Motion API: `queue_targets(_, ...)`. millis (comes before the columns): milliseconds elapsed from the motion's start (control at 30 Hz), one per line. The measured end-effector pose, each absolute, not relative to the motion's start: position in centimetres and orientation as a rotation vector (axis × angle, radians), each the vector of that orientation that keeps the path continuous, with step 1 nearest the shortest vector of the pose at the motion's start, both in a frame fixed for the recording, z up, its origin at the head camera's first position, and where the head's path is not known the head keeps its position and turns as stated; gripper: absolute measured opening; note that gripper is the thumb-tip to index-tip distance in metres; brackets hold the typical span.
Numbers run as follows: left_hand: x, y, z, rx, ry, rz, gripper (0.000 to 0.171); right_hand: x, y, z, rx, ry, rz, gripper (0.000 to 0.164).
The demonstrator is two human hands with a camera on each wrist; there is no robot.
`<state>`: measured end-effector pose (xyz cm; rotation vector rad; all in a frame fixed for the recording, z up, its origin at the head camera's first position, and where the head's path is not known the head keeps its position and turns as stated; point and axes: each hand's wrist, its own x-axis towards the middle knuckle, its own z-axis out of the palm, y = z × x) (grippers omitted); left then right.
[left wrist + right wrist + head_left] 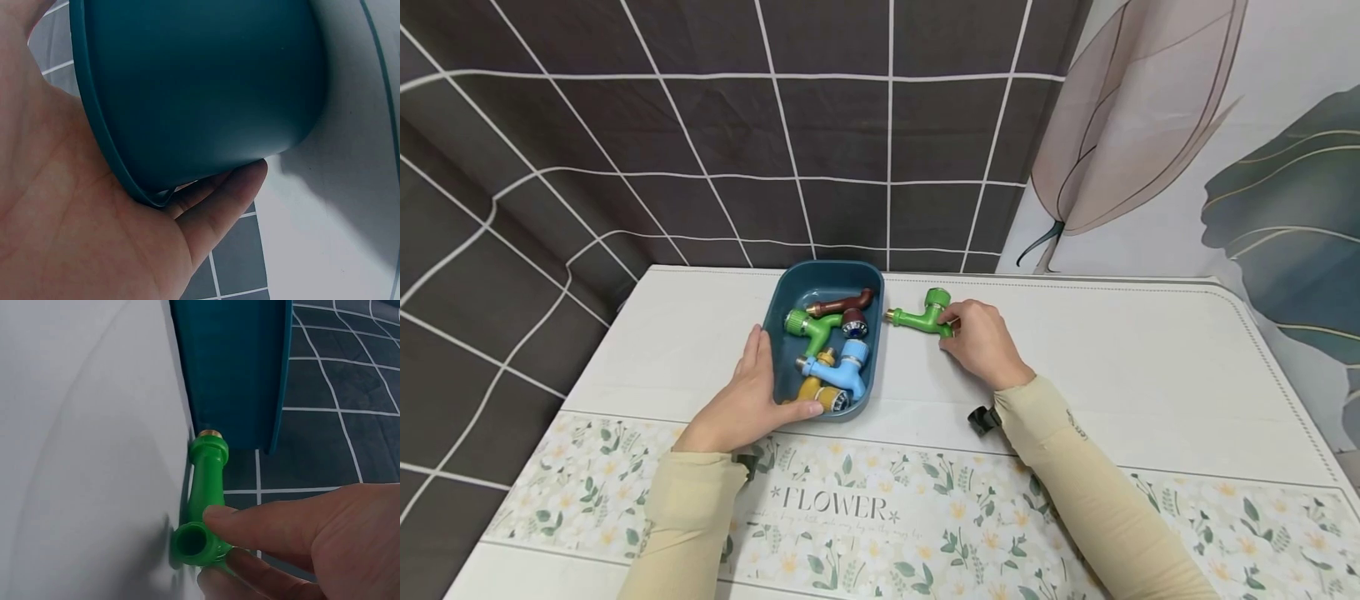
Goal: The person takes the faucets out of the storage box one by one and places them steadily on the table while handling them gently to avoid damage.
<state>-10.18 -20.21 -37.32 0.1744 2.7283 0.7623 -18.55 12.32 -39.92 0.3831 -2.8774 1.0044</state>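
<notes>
In the head view a dark blue plastic basin holds several toy-coloured taps: a brown tap, a green tap, a light blue tap and a yellow tap. Against its near left corner rests my left hand, fingers along the outer wall and thumb over the front rim. Just right of the basin lies another green tap, its brass threaded end towards the basin. My right hand pinches its spout end between thumb and fingers. The right wrist view shows the spout's round opening beside the thumb.
The white table carries a floral printed band along its front. Behind it hangs a dark cloth with a white grid, with a leaf-patterned cloth at the right. A black wrist mount sits at the right sleeve.
</notes>
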Motion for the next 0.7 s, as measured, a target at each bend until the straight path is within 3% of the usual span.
queue_targets(700,-10.1,-20.1,-37.2,0.179,2.727,0.769,0.134,-17.7,11.8,-37.9,0.422,-2.762,1.059,0.042)
